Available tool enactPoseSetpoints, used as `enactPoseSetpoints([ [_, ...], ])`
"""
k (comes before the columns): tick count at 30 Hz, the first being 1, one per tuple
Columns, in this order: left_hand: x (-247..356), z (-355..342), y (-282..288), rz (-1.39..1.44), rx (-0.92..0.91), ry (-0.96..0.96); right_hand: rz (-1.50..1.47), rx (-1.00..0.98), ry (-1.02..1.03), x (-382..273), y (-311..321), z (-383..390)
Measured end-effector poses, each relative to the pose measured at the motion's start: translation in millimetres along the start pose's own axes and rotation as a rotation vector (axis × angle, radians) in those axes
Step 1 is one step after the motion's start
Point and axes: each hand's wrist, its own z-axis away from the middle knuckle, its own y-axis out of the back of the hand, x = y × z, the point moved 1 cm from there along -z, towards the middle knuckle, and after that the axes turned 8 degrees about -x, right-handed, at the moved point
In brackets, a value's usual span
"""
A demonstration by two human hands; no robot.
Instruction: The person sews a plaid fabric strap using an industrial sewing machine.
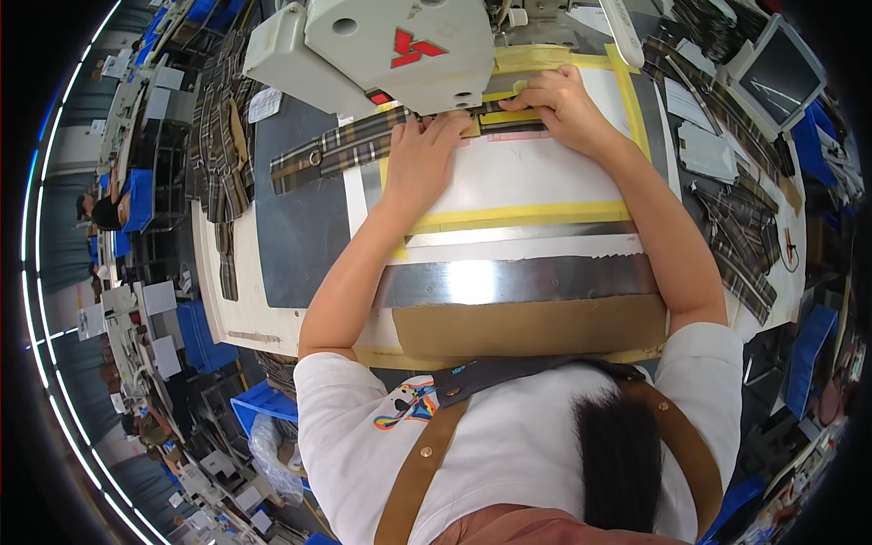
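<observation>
A dark plaid fabric strip (341, 148) lies slantwise beneath the head of a large pale sewing machine (400, 54). Near its left end sits a small round ring-like piece (315, 158). My left hand (422, 156) rests on the strip with fingers stretched out flat, tips close under the machine head. Farther right, my right hand (565, 111) bends its fingers down, thumb and fingertips together at the strip's right part. Yellow-edged pieces lie around these fingers. The needle area is hidden behind the machine head.
A white work sheet bordered with yellow tape (527, 215) covers the middle, with a metal strip (545, 280) and brown board (536, 329) nearer me. Plaid pieces (218, 136) pile at left. At right are a small screen (775, 68), papers and more plaid pieces (740, 241).
</observation>
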Motion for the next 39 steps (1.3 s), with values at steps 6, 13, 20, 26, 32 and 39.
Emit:
enactPoseSetpoints([
  [6,6,2,1,-0.103,0.063,-0.039,-0.069,0.023,-0.020,-1,1,0],
  [13,14,2,6,-0.059,0.080,-0.025,-0.123,-0.063,-0.087,-5,7,-1],
  [20,10,2,5,-0.027,0.065,-0.031,-0.123,-0.069,-0.075,-5,6,-1],
  [26,16,-1,8,0.016,0.050,-0.040,-0.138,-0.082,-0.077,-5,7,-2],
  [32,30,-2,7,-0.030,0.014,0.042,-0.145,-0.138,-0.101,-3,9,-4],
  [39,36,-4,6,-0.062,0.034,0.067,-0.217,-0.118,-0.146,-5,12,-4],
])
